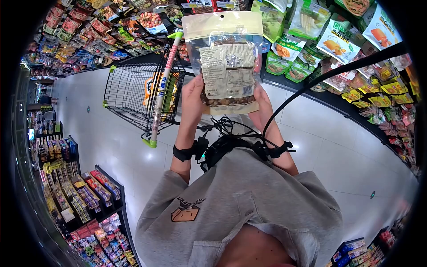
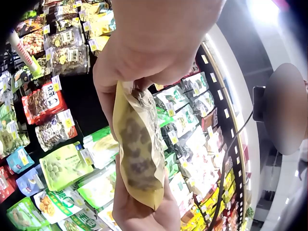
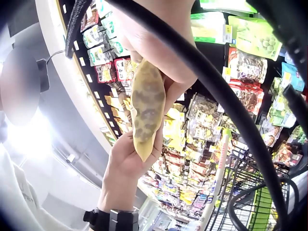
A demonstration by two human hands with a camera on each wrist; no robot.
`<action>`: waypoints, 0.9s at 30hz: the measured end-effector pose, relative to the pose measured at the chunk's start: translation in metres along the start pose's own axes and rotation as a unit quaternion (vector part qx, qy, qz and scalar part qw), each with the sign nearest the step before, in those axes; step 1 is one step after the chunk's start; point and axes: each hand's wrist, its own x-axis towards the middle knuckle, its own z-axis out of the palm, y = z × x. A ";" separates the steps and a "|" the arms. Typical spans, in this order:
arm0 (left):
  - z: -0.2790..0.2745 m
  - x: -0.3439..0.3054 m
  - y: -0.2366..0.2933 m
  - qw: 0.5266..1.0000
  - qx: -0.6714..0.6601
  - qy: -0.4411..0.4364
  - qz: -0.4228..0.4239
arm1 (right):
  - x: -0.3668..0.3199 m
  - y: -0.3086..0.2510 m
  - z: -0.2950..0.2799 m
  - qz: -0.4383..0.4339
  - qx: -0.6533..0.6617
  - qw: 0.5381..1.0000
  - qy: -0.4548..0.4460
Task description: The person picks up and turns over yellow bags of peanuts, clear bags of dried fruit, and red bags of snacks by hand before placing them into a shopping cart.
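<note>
A clear and cream pouch [image 1: 229,66] with a large printed label is held upright between both hands, its back facing the head camera. The left hand [image 1: 192,100] grips its lower left edge, thumb on the near face. At the lower right edge, the right hand [image 1: 261,107] holds it the same way. From below, in the left wrist view, the pouch's yellowish bottom [image 2: 139,154] shows brown pieces inside, between the left hand [image 2: 149,48] and the right hand [image 2: 144,209]. The right wrist view shows that bottom [image 3: 147,106] between the right hand [image 3: 154,38] and the left hand [image 3: 127,156].
A black wire shopping cart [image 1: 133,91] with a yellow-and-white package inside stands left of the hands. Shelves of bagged snacks [image 1: 338,40] run across the front and right. Display racks [image 1: 84,196] stand at the lower left. A black cable [image 1: 311,82] arcs beside the right arm.
</note>
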 end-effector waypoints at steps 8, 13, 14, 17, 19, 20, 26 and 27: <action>-0.014 -0.007 -0.023 0.988 -0.125 0.024 -0.082 | 0.002 0.014 -0.023 -0.006 -0.089 0.996 0.009; -0.013 -0.011 -0.019 0.986 -0.148 -0.008 -0.075 | -0.004 0.007 -0.015 -0.013 -0.096 0.995 -0.012; -0.012 -0.012 -0.020 0.986 -0.150 -0.009 -0.078 | -0.004 0.005 -0.013 -0.024 -0.100 0.994 -0.026; -0.012 -0.013 -0.025 0.983 -0.164 -0.008 -0.083 | -0.003 0.009 -0.021 -0.007 -0.089 0.996 -0.018; -0.006 -0.017 -0.024 0.982 -0.164 -0.002 -0.092 | -0.003 0.005 -0.016 -0.002 -0.067 0.997 -0.026; -0.004 -0.019 -0.023 0.983 -0.157 0.004 -0.095 | -0.006 0.001 -0.010 -0.003 -0.068 0.997 -0.024; 0.006 -0.020 -0.035 0.992 -0.101 -0.024 -0.069 | -0.009 0.003 -0.011 -0.001 -0.002 1.000 0.005; 0.010 -0.020 -0.026 0.990 -0.111 -0.039 -0.081 | -0.011 0.002 -0.011 0.004 -0.003 1.000 0.004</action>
